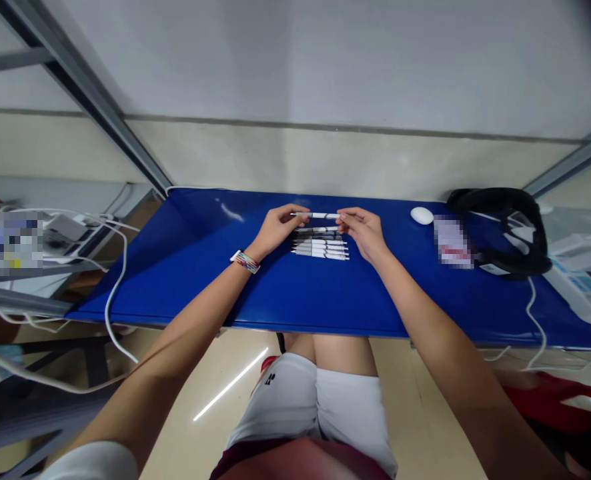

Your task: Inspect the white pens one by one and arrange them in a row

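A white pen (324,215) lies crosswise between my hands, its tip pointing left. My left hand (281,225) pinches it near the tip, and my right hand (361,229) grips its other end between thumb and fingers. Just below, on the blue table (275,293), several similar white pens (321,251) lie side by side in a stack of rows, tips to the left. The topmost ones are close under my fingers and partly covered by them. A patterned band with a white watch is on my left wrist.
On the right of the table are a white oval object (421,215), a blurred packet (453,241) and a black headset-like strap (538,233). White cables (124,267) hang at the left edge. A grey wall stands behind.
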Demonstrator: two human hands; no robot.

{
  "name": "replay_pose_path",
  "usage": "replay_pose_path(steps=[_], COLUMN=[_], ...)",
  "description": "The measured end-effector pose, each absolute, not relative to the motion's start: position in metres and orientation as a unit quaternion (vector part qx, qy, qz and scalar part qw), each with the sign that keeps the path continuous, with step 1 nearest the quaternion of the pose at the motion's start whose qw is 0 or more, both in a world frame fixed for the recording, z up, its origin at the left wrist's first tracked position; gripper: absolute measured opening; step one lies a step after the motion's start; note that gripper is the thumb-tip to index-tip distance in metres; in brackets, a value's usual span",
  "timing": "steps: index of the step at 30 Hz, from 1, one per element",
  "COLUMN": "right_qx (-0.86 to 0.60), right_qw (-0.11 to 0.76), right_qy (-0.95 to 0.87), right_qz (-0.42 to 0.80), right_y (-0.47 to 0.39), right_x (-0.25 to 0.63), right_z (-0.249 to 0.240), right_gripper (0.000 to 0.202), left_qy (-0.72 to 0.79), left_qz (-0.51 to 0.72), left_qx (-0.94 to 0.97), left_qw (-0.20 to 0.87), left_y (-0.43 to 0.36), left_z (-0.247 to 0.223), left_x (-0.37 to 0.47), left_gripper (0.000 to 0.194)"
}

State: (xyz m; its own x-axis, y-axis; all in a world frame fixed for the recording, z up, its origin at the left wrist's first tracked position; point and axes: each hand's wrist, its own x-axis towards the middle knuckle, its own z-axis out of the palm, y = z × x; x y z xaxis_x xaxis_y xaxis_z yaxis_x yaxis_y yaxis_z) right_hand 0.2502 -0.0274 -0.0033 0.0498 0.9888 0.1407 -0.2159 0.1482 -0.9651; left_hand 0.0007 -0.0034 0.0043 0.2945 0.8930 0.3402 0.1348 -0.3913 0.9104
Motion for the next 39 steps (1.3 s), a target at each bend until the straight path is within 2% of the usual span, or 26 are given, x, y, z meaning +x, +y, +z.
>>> replay_pose_path(steps=[5, 18, 23, 28, 39], right_qx=[-0.422, -0.416, -0.383, -0.284, -0.25], right_qw=[0.586, 0.588, 0.575, 0.542, 0.582], right_qy=[-0.468, -0.444, -0.374, -0.261, -0.204], right_qz=[0.51, 0.533, 0.619, 0.747, 0.747], right_y=[-0.026, -0.025, -0.028, -0.033, -0.032], right_x=[0.251, 0.25, 0.251, 0.255, 0.25], right_z=[-0.006, -0.004, 0.002, 0.011, 0.011], right_gripper=[0.032, 0.032, 0.021, 0.027, 0.014], left_qy=[0.363, 0.388, 0.369, 0.358, 0.348], left_qz=[0.477, 0.485, 0.497, 0.514, 0.524], left_qx=[0.675, 0.667, 0.675, 0.666, 0.655], left_qw=[0.43, 0.411, 0.402, 0.405, 0.42], left_y=[-0.003, -0.005, -0.006, -0.006, -0.004], left_z=[0.002, 0.008, 0.009, 0.008, 0.005], left_x=[0.001, -0.001, 0.001, 0.003, 0.005], left_gripper=[0.022, 0.027, 0.025, 0.027, 0.028])
